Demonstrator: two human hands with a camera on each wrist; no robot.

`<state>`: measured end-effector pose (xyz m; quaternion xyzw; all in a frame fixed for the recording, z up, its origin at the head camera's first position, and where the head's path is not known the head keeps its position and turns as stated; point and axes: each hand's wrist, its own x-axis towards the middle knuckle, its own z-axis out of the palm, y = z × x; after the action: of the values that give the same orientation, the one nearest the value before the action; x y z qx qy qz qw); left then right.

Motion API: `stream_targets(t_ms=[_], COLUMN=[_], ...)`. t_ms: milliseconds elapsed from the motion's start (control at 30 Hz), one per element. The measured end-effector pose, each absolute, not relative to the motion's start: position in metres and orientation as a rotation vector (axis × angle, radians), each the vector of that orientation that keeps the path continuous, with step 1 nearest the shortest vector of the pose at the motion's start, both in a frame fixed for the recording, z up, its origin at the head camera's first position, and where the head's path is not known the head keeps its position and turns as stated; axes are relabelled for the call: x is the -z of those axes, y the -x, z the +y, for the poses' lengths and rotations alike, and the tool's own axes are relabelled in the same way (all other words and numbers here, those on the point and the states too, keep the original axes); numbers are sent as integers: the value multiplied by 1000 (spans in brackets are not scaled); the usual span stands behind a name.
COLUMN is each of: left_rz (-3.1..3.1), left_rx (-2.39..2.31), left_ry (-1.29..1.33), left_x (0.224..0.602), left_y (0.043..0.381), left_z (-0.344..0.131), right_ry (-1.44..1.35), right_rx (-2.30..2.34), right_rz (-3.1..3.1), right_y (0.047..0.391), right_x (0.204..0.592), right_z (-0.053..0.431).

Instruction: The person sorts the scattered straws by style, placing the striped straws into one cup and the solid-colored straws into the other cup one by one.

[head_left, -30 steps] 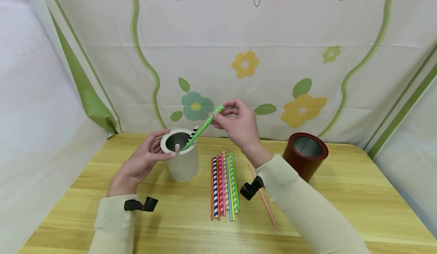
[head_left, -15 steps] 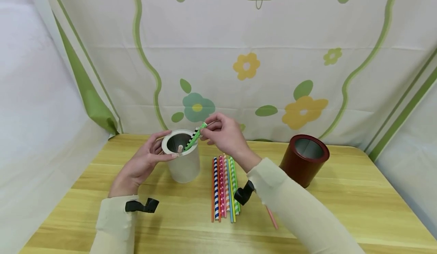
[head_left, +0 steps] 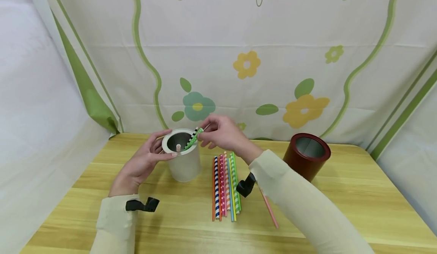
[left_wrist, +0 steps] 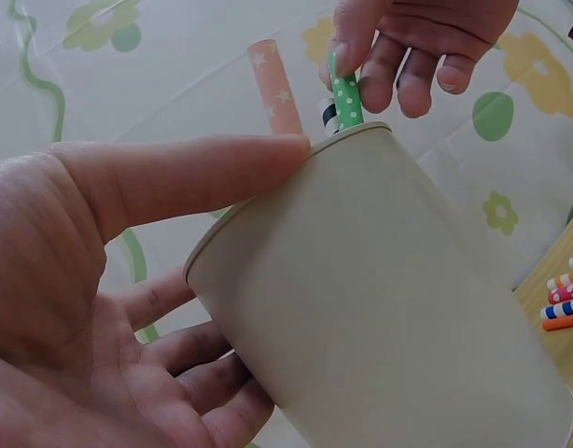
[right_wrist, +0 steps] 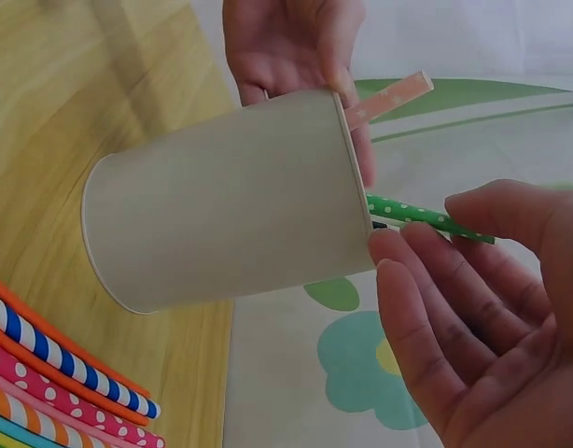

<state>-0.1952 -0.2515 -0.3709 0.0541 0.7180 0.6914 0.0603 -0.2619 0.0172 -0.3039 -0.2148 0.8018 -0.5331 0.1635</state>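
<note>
A white can [head_left: 184,168] stands upright at the left of the table. My left hand [head_left: 138,166] holds it, with the thumb [left_wrist: 202,177] along the rim and the fingers against its side. In my right hand [head_left: 225,134] a green straw with white dots [right_wrist: 412,215] is pinched between thumb and fingers at its upper end. The straw's lower part is inside the can, hidden by the wall. Next to it leans a black-and-white striped straw [head_left: 193,133]. A pink straw with white stars [left_wrist: 275,89] also sticks out over the rim.
Several colourful straws [head_left: 225,193] lie side by side on the wooden table [head_left: 177,223], right of the white can. A single pink straw [head_left: 269,210] lies partly under the right forearm. A dark red can [head_left: 304,163] stands at the right, before a flowered cloth backdrop.
My right hand has moved left and down to the white can, and the green dotted straw has sunk deeper into it. The left hand has stayed at the rim.
</note>
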Motion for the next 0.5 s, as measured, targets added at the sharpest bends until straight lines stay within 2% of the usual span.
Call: stream_targets(t_ms=[500], left_rz=[2164], left_rx=[-2092], left_ry=[-163], left_x=[370], left_y=[195], left_z=[-252], right_ry=[597], right_rx=[1463], right_rz=[2330], right_y=[259], right_x=[311], right_z=[10])
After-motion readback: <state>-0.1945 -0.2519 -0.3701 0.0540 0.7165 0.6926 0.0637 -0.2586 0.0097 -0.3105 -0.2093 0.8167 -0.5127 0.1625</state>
